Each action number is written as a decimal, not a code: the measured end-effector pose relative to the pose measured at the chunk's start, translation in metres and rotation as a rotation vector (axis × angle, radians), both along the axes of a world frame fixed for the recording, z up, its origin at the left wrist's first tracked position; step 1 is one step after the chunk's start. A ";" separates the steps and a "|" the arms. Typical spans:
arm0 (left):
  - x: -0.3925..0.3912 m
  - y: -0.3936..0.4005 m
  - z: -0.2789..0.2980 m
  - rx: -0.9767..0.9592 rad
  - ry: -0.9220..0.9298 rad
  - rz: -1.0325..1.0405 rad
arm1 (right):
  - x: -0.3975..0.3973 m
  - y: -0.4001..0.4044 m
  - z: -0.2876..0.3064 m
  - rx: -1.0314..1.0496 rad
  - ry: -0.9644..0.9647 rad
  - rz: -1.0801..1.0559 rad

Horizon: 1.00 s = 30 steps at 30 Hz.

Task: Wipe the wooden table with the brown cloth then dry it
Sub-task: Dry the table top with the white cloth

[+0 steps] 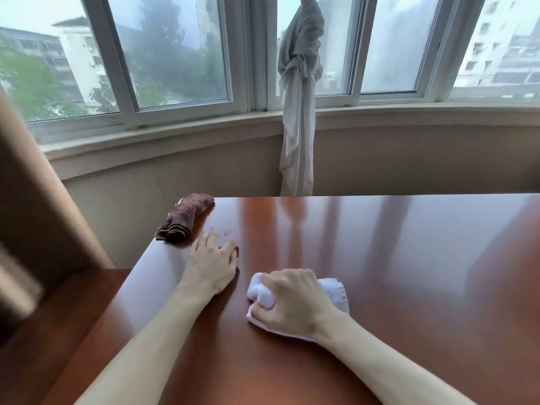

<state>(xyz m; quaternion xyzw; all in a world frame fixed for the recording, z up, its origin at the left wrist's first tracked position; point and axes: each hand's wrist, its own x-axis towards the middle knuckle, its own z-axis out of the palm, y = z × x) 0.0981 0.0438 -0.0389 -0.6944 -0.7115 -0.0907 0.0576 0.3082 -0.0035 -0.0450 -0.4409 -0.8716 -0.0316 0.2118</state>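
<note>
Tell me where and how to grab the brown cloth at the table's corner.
Take the brown cloth across its rolled middle, coming from above with the left hand, which rests flat just beside it. It lies as a folded bundle along the left edge of the table, layered ends toward you, so pinching across its width should lift it whole.

**Two bare forearms, nothing worn**

Both arms show from below the elbow to the fingertips, and both are bare: no sleeve or cuff reaches into view. The left hand (211, 266) carries no ring, watch or band at the wrist. The right hand (295, 302) is likewise unadorned, its wrist plain. Fingernails on the left hand look short and unpainted, though slightly blurred.
</note>
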 end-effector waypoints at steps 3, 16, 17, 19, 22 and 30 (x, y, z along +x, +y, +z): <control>0.003 -0.043 0.005 -0.045 -0.085 -0.053 | 0.000 -0.054 -0.008 -0.007 0.000 0.149; -0.017 -0.221 -0.017 -0.022 -0.257 0.011 | -0.021 -0.107 -0.008 -0.014 0.025 0.062; -0.015 -0.221 -0.014 -0.011 -0.272 0.015 | -0.008 -0.108 -0.003 -0.010 0.034 0.073; -0.016 -0.222 -0.009 0.004 -0.265 0.013 | 0.008 -0.088 0.013 -0.035 0.014 -0.065; -0.028 -0.236 -0.007 -0.089 -0.293 -0.057 | -0.003 -0.066 0.031 -0.103 0.009 -0.302; -0.082 -0.274 -0.016 -0.115 -0.051 -0.178 | -0.052 -0.136 0.000 -0.004 0.007 -0.039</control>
